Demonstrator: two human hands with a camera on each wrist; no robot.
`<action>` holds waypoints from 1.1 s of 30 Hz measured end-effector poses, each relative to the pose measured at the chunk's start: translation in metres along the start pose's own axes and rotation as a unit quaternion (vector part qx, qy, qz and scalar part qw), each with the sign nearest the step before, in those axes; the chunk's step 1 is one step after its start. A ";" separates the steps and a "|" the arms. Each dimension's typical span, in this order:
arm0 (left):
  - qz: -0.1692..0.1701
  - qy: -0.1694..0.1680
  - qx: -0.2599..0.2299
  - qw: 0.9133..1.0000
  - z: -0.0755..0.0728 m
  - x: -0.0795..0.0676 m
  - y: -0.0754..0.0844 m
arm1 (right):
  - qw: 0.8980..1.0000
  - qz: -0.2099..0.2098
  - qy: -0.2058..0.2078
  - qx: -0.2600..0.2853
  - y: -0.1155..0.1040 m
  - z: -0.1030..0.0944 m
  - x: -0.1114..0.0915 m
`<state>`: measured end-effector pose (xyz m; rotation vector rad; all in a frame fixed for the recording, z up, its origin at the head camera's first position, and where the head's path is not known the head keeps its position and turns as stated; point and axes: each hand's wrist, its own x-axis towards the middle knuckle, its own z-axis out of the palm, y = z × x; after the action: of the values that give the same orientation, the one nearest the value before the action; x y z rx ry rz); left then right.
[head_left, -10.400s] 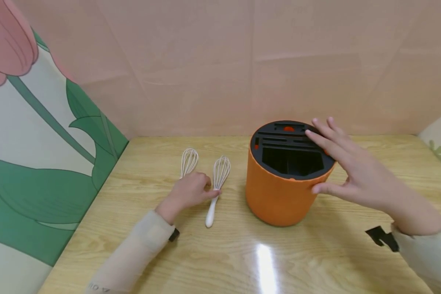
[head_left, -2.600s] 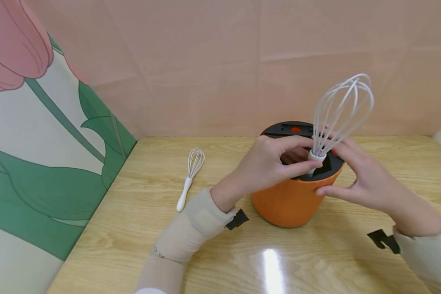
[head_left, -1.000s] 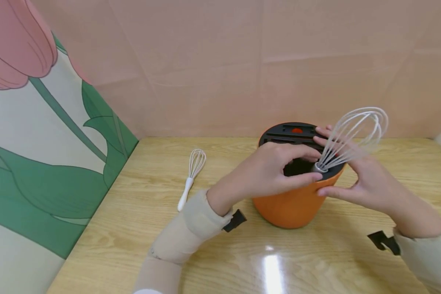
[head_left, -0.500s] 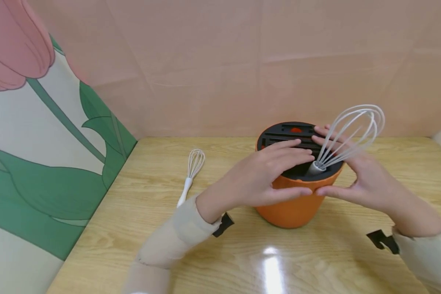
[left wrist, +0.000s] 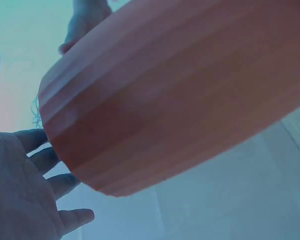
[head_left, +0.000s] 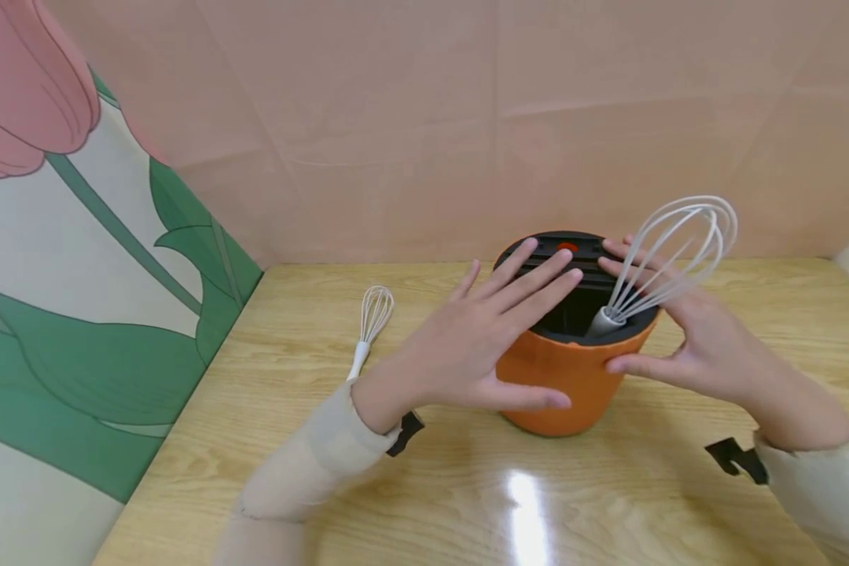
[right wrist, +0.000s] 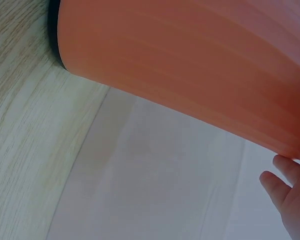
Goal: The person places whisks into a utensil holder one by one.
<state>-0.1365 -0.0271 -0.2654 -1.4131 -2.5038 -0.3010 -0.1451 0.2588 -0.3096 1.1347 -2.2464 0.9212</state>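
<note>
An orange round utensil holder (head_left: 559,385) with a black slotted top stands upright on the table. One white whisk (head_left: 679,251) leans to the right in its large front opening, wires up, most of its handle hidden inside. My left hand (head_left: 467,346), fingers spread, is in front of the holder's left side and holds nothing. My right hand (head_left: 707,338) rests against the holder's right side, fairly straight fingers by the top edge and thumb on the front wall. A second, white whisk (head_left: 376,314) lies on the table to the left, its handle end hidden behind my left forearm.
The wooden table (head_left: 255,393) ends at a pinkish backdrop (head_left: 382,157) just behind the holder. At the left rises a panel (head_left: 92,369) with a tulip print. A bright light reflection lies on the tabletop in front.
Earlier my left hand held the upright whisk over the holder and lowered its handle in. It has since let go, spread its fingers and drawn back left. My right hand stays at the holder.
</note>
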 end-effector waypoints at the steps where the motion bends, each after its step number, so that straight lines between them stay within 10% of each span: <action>1: -0.003 -0.001 0.002 1.000 0.000 -0.002 -0.001 | 1.000 0.001 -0.001 0.000 0.000 0.000 0.000; 33: -0.090 0.038 0.069 0.993 -0.005 -0.055 -0.048 | 1.000 0.010 0.003 0.001 -0.001 0.001 0.001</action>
<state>-0.1500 -0.0972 -0.2807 -1.1063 -2.5389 -0.2069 -0.1447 0.2572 -0.3092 1.1112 -2.2552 0.9343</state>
